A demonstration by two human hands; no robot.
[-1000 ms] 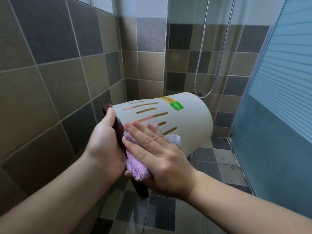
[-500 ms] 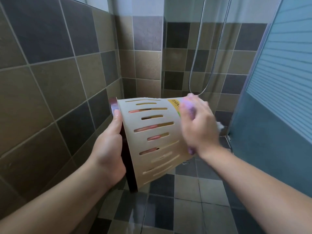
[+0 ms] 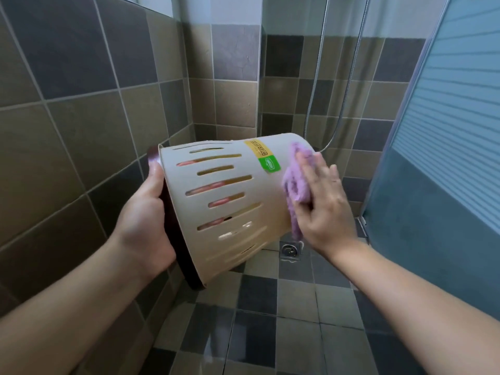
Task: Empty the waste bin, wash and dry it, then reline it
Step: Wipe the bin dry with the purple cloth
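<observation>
A: What is on the left side?

B: The left hand (image 3: 143, 223) grips the waste bin (image 3: 232, 201) at its dark brown rim (image 3: 173, 239). The thumb lies on the outside of the rim, and the other fingers are inside the bin; I see them pink through the slots. So this hand is closed on the rim.

A: And where is the bin itself?

B: It is in the air, above the tiled floor (image 3: 257, 320), lying on its side. The open mouth points to the left wall and the closed base points to the right. It has a yellow and green sticker (image 3: 263, 156) near the base.

A: What does the right hand do?

B: The right hand (image 3: 324, 204) presses a purple cloth (image 3: 295, 185) against the base end of the bin. Its fingers are stretched almost flat and a little spread, not curled; the palm keeps the cloth on the bin.

A: Anything else?

B: A floor drain (image 3: 290, 250) is under the bin, and a shower hose (image 3: 343, 104) hangs behind, with a blue door (image 3: 446, 144) at the far right.
</observation>
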